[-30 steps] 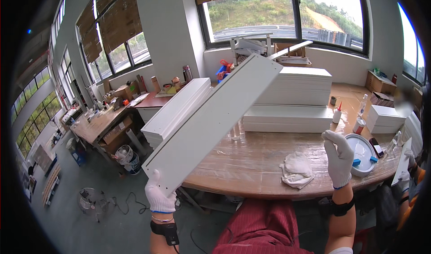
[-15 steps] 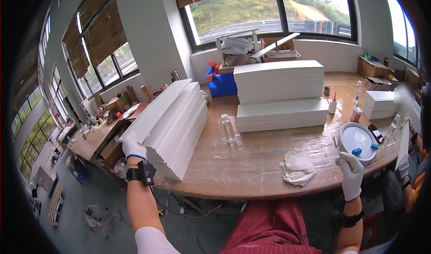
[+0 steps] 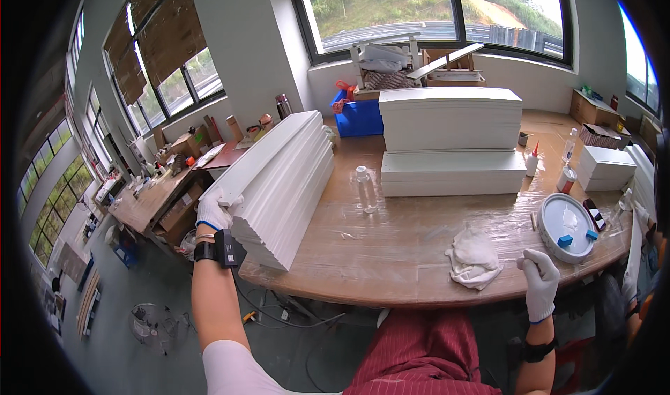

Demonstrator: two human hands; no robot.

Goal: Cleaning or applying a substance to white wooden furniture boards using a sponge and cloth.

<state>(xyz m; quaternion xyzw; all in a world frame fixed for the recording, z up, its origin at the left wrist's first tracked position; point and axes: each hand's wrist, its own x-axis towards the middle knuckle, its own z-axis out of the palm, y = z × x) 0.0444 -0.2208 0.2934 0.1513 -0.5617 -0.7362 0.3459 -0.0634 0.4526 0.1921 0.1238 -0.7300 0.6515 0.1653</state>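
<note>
My left hand, in a white knit glove, is closed around the near end of the top white board. That board lies over a leaning stack of similar white boards on the table's left side. My right hand, also gloved, hovers by the front edge with its fingers curled; what they hold, if anything, is hidden. Beside it are a crumpled white cloth and a round whitish lid or tray bearing small blue blocks.
The brown, film-covered table carries two more white board stacks at the back. A clear bottle, a red-tipped glue bottle and a blue bin stand around them. At the far right, a co-worker's gloved hand is beside a white board.
The view has shifted, so the table sits farther right in the picture. My left hand has wrapped further around the board's end. My right hand has moved slightly left, away from the round lid.
</note>
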